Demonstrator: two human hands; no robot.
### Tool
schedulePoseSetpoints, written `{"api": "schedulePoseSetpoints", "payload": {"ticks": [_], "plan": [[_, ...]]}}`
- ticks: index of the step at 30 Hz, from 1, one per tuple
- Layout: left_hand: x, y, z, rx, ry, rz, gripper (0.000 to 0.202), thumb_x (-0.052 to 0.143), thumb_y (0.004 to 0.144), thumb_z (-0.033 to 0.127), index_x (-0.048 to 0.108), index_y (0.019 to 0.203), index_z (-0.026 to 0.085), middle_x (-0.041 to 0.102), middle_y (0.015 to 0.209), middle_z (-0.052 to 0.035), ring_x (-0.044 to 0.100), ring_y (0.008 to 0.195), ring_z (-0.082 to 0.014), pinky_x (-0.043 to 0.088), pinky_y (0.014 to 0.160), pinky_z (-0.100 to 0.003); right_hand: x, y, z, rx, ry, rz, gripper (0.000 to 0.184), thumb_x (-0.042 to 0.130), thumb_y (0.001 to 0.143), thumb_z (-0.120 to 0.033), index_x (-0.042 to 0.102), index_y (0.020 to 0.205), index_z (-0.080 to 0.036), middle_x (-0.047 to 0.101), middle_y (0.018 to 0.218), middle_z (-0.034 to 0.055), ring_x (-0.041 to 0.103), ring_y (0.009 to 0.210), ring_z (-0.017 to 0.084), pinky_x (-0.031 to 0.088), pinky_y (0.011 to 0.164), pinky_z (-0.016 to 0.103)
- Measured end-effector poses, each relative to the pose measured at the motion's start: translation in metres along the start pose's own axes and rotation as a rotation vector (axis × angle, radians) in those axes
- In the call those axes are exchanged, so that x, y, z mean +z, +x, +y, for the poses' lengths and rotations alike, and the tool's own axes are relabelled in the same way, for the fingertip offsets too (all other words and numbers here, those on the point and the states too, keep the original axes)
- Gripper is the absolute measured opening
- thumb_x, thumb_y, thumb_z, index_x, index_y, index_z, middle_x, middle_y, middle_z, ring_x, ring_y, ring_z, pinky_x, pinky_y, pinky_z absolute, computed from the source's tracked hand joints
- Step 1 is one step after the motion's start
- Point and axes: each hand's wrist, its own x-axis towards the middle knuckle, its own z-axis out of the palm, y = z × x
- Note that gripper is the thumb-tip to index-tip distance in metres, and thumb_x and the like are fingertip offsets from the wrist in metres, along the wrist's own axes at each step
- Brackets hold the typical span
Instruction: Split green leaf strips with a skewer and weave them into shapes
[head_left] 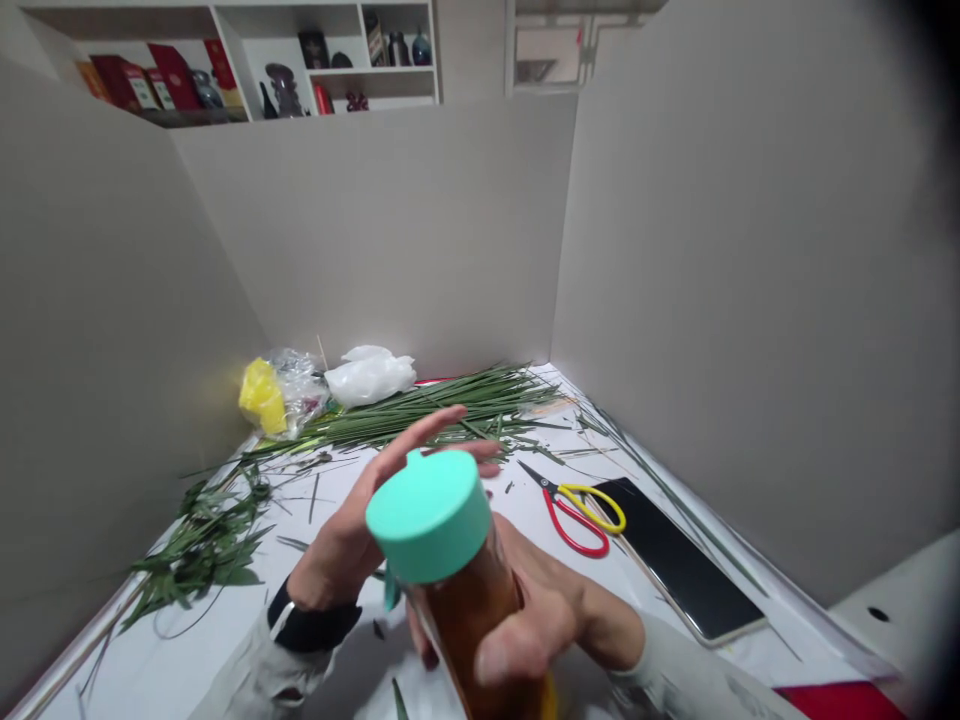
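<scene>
You have a clear bottle of amber liquid up close to the camera, held over the table, tilted with its teal screw cap toward the far end; the cap has a small loop tab on top. Your right hand is closed around the lower part of the bottle, thumb across the front. Your left hand is open, fingers spread just behind the cap; you can't tell from this view if it touches the bottle. A black wristband sits on your left wrist, and grey sleeves cover both forearms. Beyond your hands, a bundle of long green leaf blades lies across the white table top, with loose strips around it. A leafy green sprig pile is on the left. On the right, scissors with red and yellow handles lie beside a black smartphone. A yellow bag, a clear plastic bag and a white plastic bag sit against the far partition.
</scene>
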Motion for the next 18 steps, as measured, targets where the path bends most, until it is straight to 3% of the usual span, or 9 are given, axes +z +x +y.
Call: {"api": "schedulePoseSetpoints", "payload": {"ticks": [2, 4, 7, 9, 13, 18], "plan": [[0.0, 0.001, 0.007, 0.012, 0.012, 0.111, 0.047, 0.069, 0.087, 0.039, 0.063, 0.133, 0.026, 0.073, 0.125, -0.0117, 0.069, 0.114, -0.0284, 0.054, 0.097, -0.038, -0.003, 0.0, -0.001, 0.029, 0.036, 0.072, 0.026, 0.073, 0.071, -0.038, 0.057, 0.079, -0.02, 0.062, 0.074, -0.0011, 0.059, 0.068, 0.014, 0.051, 0.062, 0.026], [0.002, -0.002, 0.011, 0.106, 0.018, 0.275, 0.043, 0.064, 0.091, 0.043, 0.063, 0.13, 0.024, 0.072, 0.126, -0.0107, 0.066, 0.119, -0.0261, 0.052, 0.098, -0.034, -0.006, 0.0, 0.002, 0.064, -0.025, 0.259, 0.027, 0.075, 0.069, -0.027, 0.054, 0.085, -0.021, 0.06, 0.076, -0.003, 0.056, 0.068, 0.012, 0.048, 0.063, 0.025], [0.01, -0.014, 0.008, 0.226, 0.051, 0.308, 0.057, 0.065, 0.087, 0.058, 0.06, 0.134, 0.025, 0.069, 0.13, -0.01, 0.062, 0.123, -0.0289, 0.05, 0.102, -0.037, -0.005, 0.001, 0.014, 0.088, -0.192, 0.477, 0.038, 0.078, 0.069, -0.03, 0.05, 0.094, -0.022, 0.06, 0.081, -0.0031, 0.054, 0.069, 0.012, 0.048, 0.064, 0.026], [0.014, -0.022, 0.001, 0.255, 0.147, 0.277, 0.066, 0.074, 0.08, 0.056, 0.057, 0.138, 0.027, 0.066, 0.134, -0.0088, 0.062, 0.123, -0.0298, 0.05, 0.101, -0.036, -0.002, 0.001, 0.022, 0.091, -0.338, 0.549, 0.044, 0.079, 0.066, -0.035, 0.05, 0.096, -0.022, 0.061, 0.084, -0.0013, 0.054, 0.072, 0.014, 0.048, 0.066, 0.028], [0.012, -0.029, -0.008, 0.202, 0.235, 0.248, 0.053, 0.077, 0.081, 0.038, 0.061, 0.131, 0.029, 0.068, 0.129, -0.0074, 0.067, 0.112, -0.0262, 0.055, 0.089, -0.029, 0.0, 0.001, 0.023, 0.03, -0.384, 0.494, 0.054, 0.079, 0.061, -0.032, 0.05, 0.106, -0.022, 0.061, 0.083, -0.002, 0.055, 0.069, 0.015, 0.05, 0.066, 0.029], [0.006, -0.036, 0.003, 0.139, 0.164, 0.148, 0.061, 0.088, 0.065, 0.045, 0.069, 0.12, 0.025, 0.074, 0.117, -0.0083, 0.072, 0.103, -0.0296, 0.058, 0.084, -0.028, 0.002, 0.001, 0.014, 0.012, -0.318, 0.242, 0.032, 0.074, 0.063, -0.028, 0.046, 0.077, -0.025, 0.048, 0.068, -0.0068, 0.046, 0.061, 0.012, 0.045, 0.058, 0.024]]}}
